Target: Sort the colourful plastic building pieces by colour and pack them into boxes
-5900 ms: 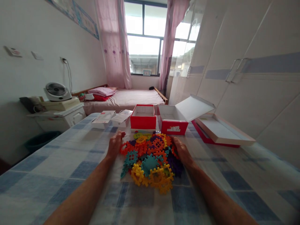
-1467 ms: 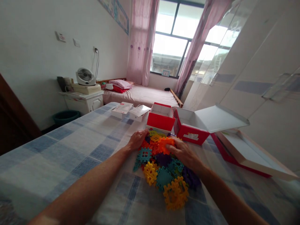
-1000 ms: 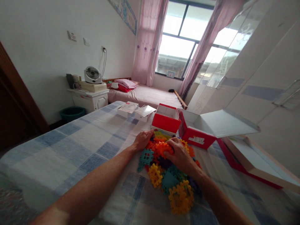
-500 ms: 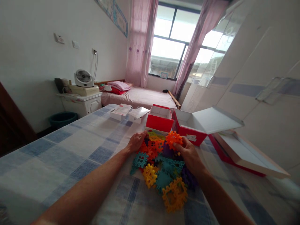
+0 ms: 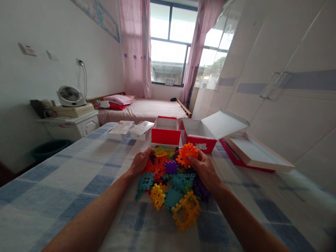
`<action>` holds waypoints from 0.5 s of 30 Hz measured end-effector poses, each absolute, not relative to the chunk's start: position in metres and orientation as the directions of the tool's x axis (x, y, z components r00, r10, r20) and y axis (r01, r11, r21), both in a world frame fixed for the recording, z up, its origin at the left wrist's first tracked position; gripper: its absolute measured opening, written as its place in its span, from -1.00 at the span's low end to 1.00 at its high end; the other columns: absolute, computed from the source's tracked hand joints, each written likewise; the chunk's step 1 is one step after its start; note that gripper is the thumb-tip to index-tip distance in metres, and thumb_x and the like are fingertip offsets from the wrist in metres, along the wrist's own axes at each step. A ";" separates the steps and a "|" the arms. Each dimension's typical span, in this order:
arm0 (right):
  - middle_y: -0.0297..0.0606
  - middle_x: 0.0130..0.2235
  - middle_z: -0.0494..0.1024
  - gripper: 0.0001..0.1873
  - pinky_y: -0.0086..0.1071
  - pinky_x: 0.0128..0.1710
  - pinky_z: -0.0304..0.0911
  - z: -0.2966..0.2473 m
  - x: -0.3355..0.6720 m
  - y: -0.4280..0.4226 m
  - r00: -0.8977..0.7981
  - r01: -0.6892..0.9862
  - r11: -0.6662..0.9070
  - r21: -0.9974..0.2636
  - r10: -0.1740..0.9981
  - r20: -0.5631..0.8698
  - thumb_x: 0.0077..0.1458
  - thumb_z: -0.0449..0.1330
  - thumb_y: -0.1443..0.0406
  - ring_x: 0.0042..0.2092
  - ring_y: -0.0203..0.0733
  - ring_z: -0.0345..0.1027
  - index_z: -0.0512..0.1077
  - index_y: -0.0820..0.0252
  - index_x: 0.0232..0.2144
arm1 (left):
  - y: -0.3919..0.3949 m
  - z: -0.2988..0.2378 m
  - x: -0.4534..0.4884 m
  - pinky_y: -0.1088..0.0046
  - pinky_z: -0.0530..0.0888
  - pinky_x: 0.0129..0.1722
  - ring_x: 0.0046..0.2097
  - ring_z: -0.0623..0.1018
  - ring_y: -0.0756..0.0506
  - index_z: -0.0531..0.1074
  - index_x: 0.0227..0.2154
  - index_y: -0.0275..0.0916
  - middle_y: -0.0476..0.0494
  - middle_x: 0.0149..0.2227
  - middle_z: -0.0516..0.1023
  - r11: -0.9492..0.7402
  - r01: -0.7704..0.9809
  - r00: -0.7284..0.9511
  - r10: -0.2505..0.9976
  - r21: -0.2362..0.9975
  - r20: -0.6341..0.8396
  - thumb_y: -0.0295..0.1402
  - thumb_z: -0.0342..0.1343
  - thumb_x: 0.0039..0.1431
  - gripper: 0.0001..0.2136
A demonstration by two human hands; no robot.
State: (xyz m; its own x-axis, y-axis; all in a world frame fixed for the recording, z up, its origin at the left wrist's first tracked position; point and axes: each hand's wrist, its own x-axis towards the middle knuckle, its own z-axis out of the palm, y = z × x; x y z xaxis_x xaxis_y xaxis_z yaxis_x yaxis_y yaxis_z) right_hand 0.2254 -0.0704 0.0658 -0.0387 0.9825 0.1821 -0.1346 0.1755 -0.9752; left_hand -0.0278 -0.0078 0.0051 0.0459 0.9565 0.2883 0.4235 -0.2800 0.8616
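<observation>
Orange, notched plastic piece (image 5: 187,154): pinched in right hand (image 5: 206,169), just left of palm, at far-right side of multicoloured, toothed plastic pile (image 5: 177,182). Farther off, at pile's left edge: left hand (image 5: 141,161), grip unclear.

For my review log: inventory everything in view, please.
Toy pile: many pieces, multicoloured, mid-view
Held piece: one, orange, over pile
Lidless box: one, red, behind pile
Hinged box: one, red, right of lidless box
Shallow box: one, cream, far right
Tray: one, red, beneath shallow box
Small boxes: two, white, back left
Tablecloth: one, blue and white, under these
Bed: one, pink, beyond tablecloth
Bedding: count unclear, pink and red, on bed
Window: one, dark frame, far wall
Curtains: two, pink, beside window
Cabinet: one, white, left
Fan: one, white, above cabinet
Bin: one, teal, left floor
Wardrobe: one, white, right
Left hand: one, bare, pile's left
Right hand: one, bare, on held piece
</observation>
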 end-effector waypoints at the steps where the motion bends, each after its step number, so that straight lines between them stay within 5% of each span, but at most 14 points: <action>1: -0.31 -0.25 0.54 -0.64 -0.36 -0.25 0.31 0.067 0.230 -0.070 -0.026 -0.160 0.159 -0.974 0.986 0.166 -0.11 0.27 0.19 -0.30 -0.23 0.40 0.38 0.18 -0.22 | -0.008 0.006 -0.028 0.36 0.39 -0.11 -0.16 0.55 -0.16 0.52 -0.25 -0.27 -0.17 -0.27 0.60 -0.278 0.430 0.047 0.957 0.859 0.286 0.08 -0.29 0.17 -0.40; 6: -0.25 -0.19 0.54 -0.63 -0.33 -0.22 0.35 0.066 0.278 -0.069 0.095 -0.126 0.133 -0.983 0.988 0.122 -0.11 0.26 0.20 -0.23 -0.19 0.44 0.37 0.19 -0.20 | -0.011 0.010 -0.027 0.35 0.37 -0.08 -0.15 0.53 -0.16 0.51 -0.25 -0.26 -0.17 -0.27 0.60 -0.275 0.462 0.043 0.957 0.844 0.288 0.08 -0.31 0.17 -0.40; 11: -0.14 -0.22 0.55 -0.66 -0.30 -0.33 0.41 0.048 0.361 -0.064 0.365 0.299 -0.041 -0.953 0.928 0.074 -0.05 0.14 0.24 -0.29 -0.16 0.48 0.35 0.26 -0.19 | -0.011 0.010 -0.027 0.35 0.38 -0.08 -0.16 0.53 -0.17 0.52 -0.25 -0.27 -0.18 -0.27 0.60 -0.274 0.457 0.052 0.958 0.846 0.282 0.11 -0.28 0.15 -0.39; 15: -0.06 -0.35 0.56 -0.71 -0.23 -0.39 0.41 0.034 0.407 -0.059 0.446 0.482 -0.112 -0.869 0.885 0.133 -0.10 0.12 0.28 -0.37 -0.08 0.48 0.39 0.32 -0.28 | -0.009 0.009 -0.028 0.35 0.38 -0.09 -0.16 0.54 -0.17 0.52 -0.25 -0.27 -0.19 -0.28 0.60 -0.274 0.446 0.051 0.958 0.852 0.281 0.11 -0.27 0.15 -0.39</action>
